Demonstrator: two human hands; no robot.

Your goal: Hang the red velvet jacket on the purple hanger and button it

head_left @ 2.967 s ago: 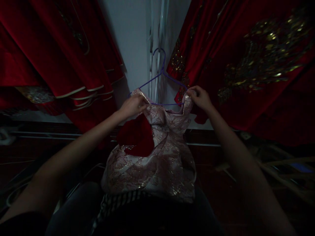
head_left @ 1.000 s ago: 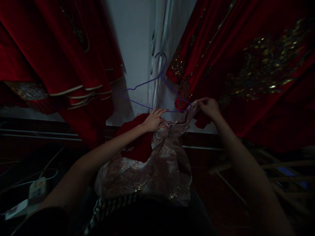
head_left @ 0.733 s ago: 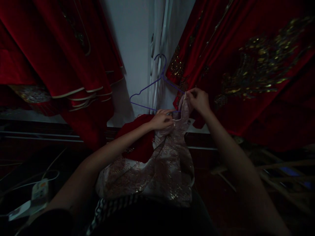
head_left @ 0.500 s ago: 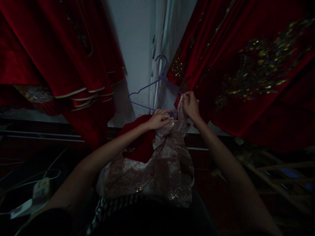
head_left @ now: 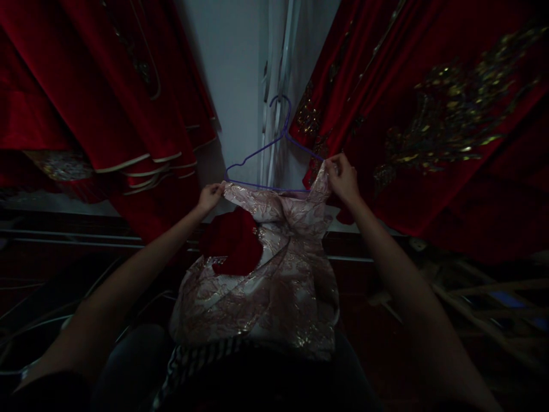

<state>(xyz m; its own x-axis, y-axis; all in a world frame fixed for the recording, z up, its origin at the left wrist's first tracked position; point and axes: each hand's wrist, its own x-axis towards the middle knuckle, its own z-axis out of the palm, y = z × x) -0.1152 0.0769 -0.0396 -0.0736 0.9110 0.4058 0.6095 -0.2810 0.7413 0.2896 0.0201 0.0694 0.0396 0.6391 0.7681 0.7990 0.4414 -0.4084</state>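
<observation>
A pale pink brocade dress (head_left: 295, 269) with a metallic sheen lies over my lap, its top edge raised. My left hand (head_left: 211, 197) is closed on its upper left corner, by the left end of a purple hanger (head_left: 262, 150). On the other side my right hand (head_left: 343, 178) pinches the dress's right shoulder near the hanger's right end. The hanger's lower bar runs along the neckline, and the right part of that bar is hidden by the cloth. A dark red piece of cloth (head_left: 238, 243) rests on the dress's left side.
Red garments with pale trim (head_left: 141, 126) hang on the left. Red cloth with gold sequins (head_left: 454, 120) hangs on the right. Behind the hanger is a pale wall (head_left: 231, 68) with upright pipes. A wooden rack (head_left: 489, 292) stands low at right, in deep shadow.
My left hand has moved left from the middle of the neckline to the dress's left corner, spreading the top edge along the hanger. My right hand has shifted slightly right.
</observation>
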